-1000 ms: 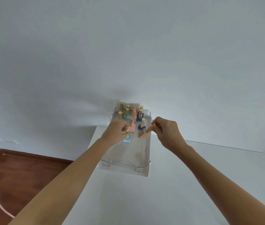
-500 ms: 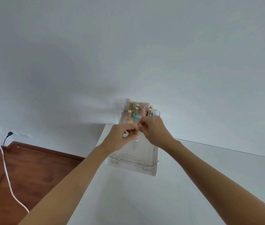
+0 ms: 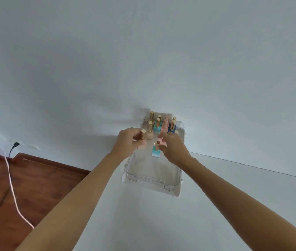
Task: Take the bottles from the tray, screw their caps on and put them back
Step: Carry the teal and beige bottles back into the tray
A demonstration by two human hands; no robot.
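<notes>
A clear plastic tray (image 3: 172, 185) lies on the white table against the wall. Several small bottles with gold caps (image 3: 157, 126) stand at its far end, in beige, turquoise, pink and dark blue. My left hand (image 3: 127, 142) grips a beige bottle with a gold cap (image 3: 143, 136), upright over the tray's left wall. My right hand (image 3: 173, 148) is over the tray's middle with its fingertips closed on a pink bottle (image 3: 161, 142). A turquoise bottle (image 3: 155, 153) sits just below it, with a dark open mouth showing near its top.
The white table (image 3: 216, 205) stretches toward me and to the right. Its left edge drops to a wooden floor (image 3: 26, 178), where a white cable (image 3: 11, 182) runs from a wall socket. A plain wall stands right behind the tray.
My hands, joined over the tray half a second ago, have parted. The left one moved left with the capped beige bottle. The right one stayed at the pink bottle.
</notes>
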